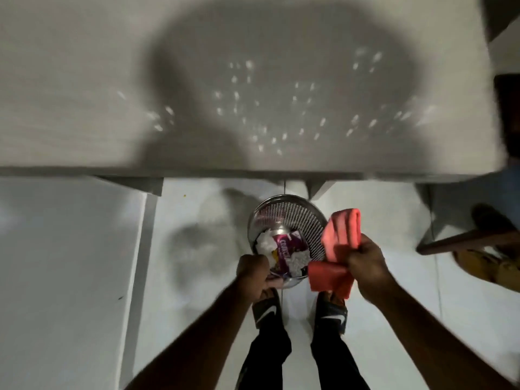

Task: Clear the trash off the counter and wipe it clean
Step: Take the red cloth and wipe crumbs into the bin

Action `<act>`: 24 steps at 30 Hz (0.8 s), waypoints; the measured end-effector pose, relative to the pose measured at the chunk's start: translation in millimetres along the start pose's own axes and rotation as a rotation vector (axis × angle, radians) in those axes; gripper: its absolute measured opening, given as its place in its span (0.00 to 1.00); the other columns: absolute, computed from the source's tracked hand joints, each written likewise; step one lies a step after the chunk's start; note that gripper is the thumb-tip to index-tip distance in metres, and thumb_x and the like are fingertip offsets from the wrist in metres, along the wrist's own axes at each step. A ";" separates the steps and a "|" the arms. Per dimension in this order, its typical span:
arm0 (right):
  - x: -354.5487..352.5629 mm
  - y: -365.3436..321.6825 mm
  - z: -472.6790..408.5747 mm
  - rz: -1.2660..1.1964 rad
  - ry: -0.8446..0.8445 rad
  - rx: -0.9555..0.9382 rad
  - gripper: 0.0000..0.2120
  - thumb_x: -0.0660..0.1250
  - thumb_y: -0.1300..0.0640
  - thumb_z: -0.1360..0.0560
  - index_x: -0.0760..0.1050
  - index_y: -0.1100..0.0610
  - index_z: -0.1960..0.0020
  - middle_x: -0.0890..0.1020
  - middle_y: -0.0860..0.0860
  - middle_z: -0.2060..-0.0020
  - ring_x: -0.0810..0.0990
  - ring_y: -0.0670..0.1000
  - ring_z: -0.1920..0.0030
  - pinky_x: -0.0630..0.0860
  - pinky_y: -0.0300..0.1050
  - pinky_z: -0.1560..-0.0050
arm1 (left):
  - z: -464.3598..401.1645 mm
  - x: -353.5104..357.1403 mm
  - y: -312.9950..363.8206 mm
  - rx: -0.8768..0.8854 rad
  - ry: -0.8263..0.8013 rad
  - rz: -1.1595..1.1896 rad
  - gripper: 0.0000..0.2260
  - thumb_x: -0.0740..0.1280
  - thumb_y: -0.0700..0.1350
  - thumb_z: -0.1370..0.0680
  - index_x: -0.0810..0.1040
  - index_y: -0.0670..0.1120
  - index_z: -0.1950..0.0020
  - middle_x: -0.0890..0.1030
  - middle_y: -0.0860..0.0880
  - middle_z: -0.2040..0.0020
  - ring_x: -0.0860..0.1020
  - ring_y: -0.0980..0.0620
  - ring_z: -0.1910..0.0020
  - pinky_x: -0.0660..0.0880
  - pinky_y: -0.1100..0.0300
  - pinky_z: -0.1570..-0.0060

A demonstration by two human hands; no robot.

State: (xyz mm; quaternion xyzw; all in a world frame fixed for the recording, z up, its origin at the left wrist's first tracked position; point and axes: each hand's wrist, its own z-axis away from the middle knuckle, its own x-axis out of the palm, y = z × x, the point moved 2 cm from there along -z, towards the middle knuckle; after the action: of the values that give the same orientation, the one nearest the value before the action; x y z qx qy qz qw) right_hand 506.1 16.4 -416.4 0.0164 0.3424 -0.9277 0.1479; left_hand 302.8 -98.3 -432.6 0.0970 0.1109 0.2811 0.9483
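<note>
Perforated metal bin [284,218], folded red cloth [342,235]

White tiled floor [380,277] under harsh light, grey table [70,80] above, wooden chair leg [464,240] at right.

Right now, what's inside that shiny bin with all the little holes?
Inside the metal mesh bin lie a purple wrapper and crumpled white paper. The left hand grips its near rim. Whatever sits beneath that trash is covered.
</note>
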 end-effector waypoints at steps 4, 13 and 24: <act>-11.8 -57.7 106.2 -0.109 0.012 -0.042 0.20 0.64 0.77 0.30 0.80 0.56 0.47 0.88 0.53 0.60 0.86 0.55 0.59 0.81 0.49 0.59 | 122.8 -20.3 29.0 0.018 -0.030 0.069 0.14 0.62 0.34 0.21 0.77 0.35 0.37 0.82 0.33 0.42 0.84 0.35 0.50 0.84 0.53 0.71; -56.8 -216.3 311.8 -0.256 0.305 -0.381 0.15 0.68 0.62 0.36 0.81 0.53 0.50 0.85 0.51 0.68 0.82 0.54 0.73 0.75 0.44 0.76 | 301.1 -41.9 67.7 0.226 -0.058 0.103 0.17 0.63 0.52 0.17 0.77 0.39 0.38 0.84 0.36 0.46 0.85 0.37 0.50 0.85 0.45 0.61; 85.9 -303.1 222.1 1.504 0.202 -0.693 0.26 0.58 0.55 0.21 0.59 0.56 0.24 0.67 0.65 0.28 0.68 0.68 0.32 0.68 0.60 0.33 | 311.8 -62.4 58.9 0.231 0.048 0.026 0.14 0.65 0.41 0.21 0.76 0.35 0.38 0.82 0.35 0.43 0.84 0.37 0.48 0.84 0.40 0.51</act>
State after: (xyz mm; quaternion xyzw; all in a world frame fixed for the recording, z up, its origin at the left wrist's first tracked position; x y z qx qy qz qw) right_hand 353.1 70.4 -66.7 0.2771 0.5178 -0.4178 0.6932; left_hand 304.2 -122.4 -110.1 0.2002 0.1638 0.2810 0.9242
